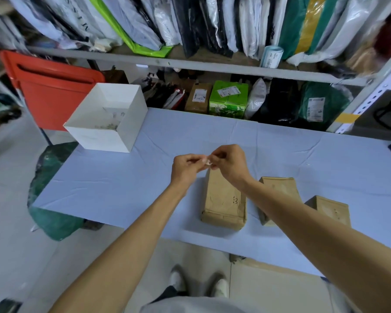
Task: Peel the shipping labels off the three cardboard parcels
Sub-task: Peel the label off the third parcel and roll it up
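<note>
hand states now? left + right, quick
Left hand: fingers curled, pinching a white label scrap.
Right hand: fingers curled, pinching the same scrap from the other side.

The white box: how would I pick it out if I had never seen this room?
Start at the table with the pale blue cloth and look to its far left corner, in front of the red bin. The white box stands there, open-topped, unlike the closed brown parcels near the front edge.

3 brown parcels (224,199) on pale blue cloth (122,188); white box (108,132), red bin (54,86).
</note>
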`<state>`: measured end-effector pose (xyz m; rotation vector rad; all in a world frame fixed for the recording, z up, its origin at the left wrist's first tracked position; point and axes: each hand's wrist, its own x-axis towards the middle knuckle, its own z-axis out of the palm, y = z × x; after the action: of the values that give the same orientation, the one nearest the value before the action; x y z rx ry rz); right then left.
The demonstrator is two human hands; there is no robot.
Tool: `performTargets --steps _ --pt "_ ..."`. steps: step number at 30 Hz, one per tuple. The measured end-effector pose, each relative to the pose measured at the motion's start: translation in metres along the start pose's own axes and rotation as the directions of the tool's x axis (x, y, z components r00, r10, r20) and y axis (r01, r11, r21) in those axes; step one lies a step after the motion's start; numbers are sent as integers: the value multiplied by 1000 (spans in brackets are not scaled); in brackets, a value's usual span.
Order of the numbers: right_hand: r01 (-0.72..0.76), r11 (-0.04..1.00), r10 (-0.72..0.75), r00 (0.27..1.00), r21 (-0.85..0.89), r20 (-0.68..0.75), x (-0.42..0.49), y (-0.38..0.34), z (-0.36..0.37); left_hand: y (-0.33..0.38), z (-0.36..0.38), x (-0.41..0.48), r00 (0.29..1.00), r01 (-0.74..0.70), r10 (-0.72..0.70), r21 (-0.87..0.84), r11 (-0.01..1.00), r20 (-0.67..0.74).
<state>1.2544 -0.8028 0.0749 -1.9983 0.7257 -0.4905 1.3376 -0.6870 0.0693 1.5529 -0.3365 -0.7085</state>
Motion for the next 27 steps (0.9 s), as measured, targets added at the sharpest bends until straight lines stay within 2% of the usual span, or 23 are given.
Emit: performTargets --steps 4,9,12,21,27 --pt "-14 997 15 1000 82 -7 4 -4 5 1 -3 -2 998 -38 40 41 998 -54" --pt "-120 917 87 991 381 102 4 -8 14 3 -17 -1 982 -113 132 143 983 -134" --pt "-142 882 80 985 449 154 0 -10 22 4 -26 -3 974 -141 167 165 976 -156" --pt "-101 958 47 978 269 202 14 -29 48 10 -61 -1 966 -111 168 270 956 -196" --pt "-38 991 13 980 125 198 17 -54 89 16 -99 2 948 -129 228 389 912 -222"
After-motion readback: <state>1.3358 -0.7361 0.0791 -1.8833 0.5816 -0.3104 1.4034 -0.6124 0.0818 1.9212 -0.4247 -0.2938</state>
